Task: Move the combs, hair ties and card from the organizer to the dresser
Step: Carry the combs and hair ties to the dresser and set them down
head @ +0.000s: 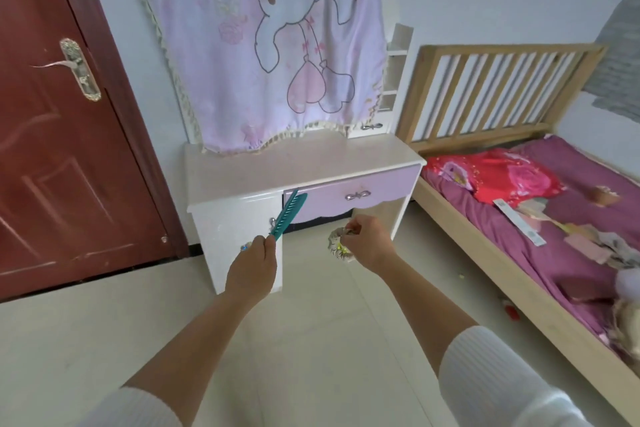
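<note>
My left hand (252, 265) grips the handle of a teal comb (288, 214), which points up and to the right in front of the dresser's cabinet door. My right hand (367, 242) pinches a pale fabric hair tie (336, 246) with a yellow-green spot; it hangs below my fingers. Both hands hover in front of the white dresser (277, 170), below its top. Something small and sparkly shows at my left hand's knuckles. The dresser top holds nothing I can make out. No organizer is in view.
A pink cartoon cloth (263, 45) covers the dresser's mirror and drapes onto its top's back edge. A red-brown door (52, 149) is at the left. A wooden bed (519, 218) with purple sheet, red pillow and scattered items stands right. Pale tiled floor lies below.
</note>
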